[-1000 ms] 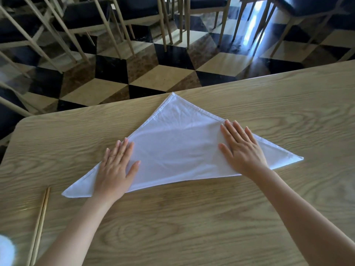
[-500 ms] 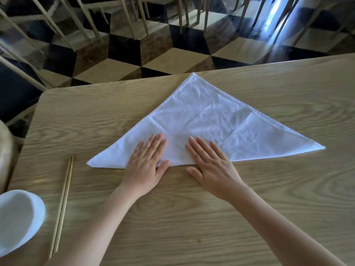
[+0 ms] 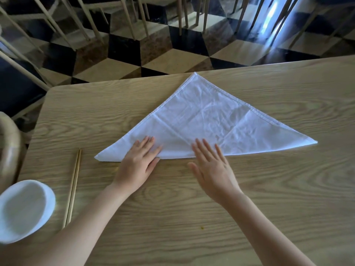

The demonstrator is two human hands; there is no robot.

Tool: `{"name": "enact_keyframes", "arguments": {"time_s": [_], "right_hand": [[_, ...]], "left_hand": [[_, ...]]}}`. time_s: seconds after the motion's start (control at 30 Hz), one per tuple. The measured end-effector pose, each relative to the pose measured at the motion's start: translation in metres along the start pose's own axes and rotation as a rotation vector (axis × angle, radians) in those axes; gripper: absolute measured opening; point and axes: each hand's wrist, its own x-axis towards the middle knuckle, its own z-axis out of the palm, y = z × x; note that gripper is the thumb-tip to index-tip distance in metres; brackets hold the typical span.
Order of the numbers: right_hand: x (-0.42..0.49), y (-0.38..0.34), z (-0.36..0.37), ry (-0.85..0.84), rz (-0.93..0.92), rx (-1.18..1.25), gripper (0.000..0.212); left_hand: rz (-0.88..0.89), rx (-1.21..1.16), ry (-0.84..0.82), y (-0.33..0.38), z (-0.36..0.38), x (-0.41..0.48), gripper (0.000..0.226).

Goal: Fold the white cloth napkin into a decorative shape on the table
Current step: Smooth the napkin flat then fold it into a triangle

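Observation:
The white cloth napkin lies flat on the wooden table as a wide triangle, apex pointing away from me and the long folded edge nearest me. My left hand rests flat, fingers spread, with its fingertips on the napkin's near edge left of centre. My right hand lies flat beside it, fingers apart, fingertips just over the same edge near the middle. Neither hand grips the cloth.
A pair of wooden chopsticks lies to the left of the napkin. A white bowl sits at the table's near left corner. Chair legs stand on the checkered floor beyond the far edge.
Both hands slid from the triangle's outer parts toward its middle and back to the near folded edge. The view tilted down, bringing the bowl and chopsticks into sight.

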Motion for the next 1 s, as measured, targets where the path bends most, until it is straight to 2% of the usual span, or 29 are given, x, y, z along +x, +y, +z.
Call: {"name": "enact_keyframes", "arguments": {"time_s": [0.1, 0.23, 0.33, 0.43, 0.53, 0.6, 0.7, 0.8, 1.0], "right_hand": [[0.006, -0.019, 0.017, -0.045, -0.091, 0.051, 0.063], [-0.003, -0.015, 0.025, 0.024, -0.053, 0.005, 0.055], [-0.01, -0.011, 0.025, 0.082, -0.014, 0.026, 0.051], [-0.016, -0.001, 0.028, 0.23, 0.042, 0.068, 0.04], [-0.017, 0.007, 0.029, 0.405, 0.057, 0.103, 0.028], [-0.016, 0.007, 0.03, 0.459, 0.074, 0.073, 0.021], [-0.013, 0.004, 0.029, 0.507, 0.14, 0.025, 0.015], [-0.012, 0.002, 0.027, 0.562, 0.17, 0.031, 0.01], [-0.005, 0.005, 0.025, 0.562, 0.196, 0.003, 0.006]], "left_hand": [[0.137, 0.055, 0.074, -0.002, -0.004, -0.001, 0.025], [0.194, 0.077, 0.028, -0.017, -0.019, -0.005, 0.033], [0.129, 0.089, -0.014, -0.025, -0.027, -0.015, 0.037], [0.024, 0.107, -0.018, -0.03, -0.028, -0.03, 0.045], [-0.126, 0.19, 0.008, -0.036, -0.038, -0.034, 0.03], [-0.254, 0.269, -0.024, -0.039, -0.047, -0.029, 0.018], [-0.391, 0.306, -0.052, -0.043, -0.056, -0.023, 0.016], [-0.435, 0.258, -0.019, -0.047, -0.055, -0.019, 0.014], [-0.395, 0.135, -0.056, -0.055, -0.055, -0.015, 0.02]]}}
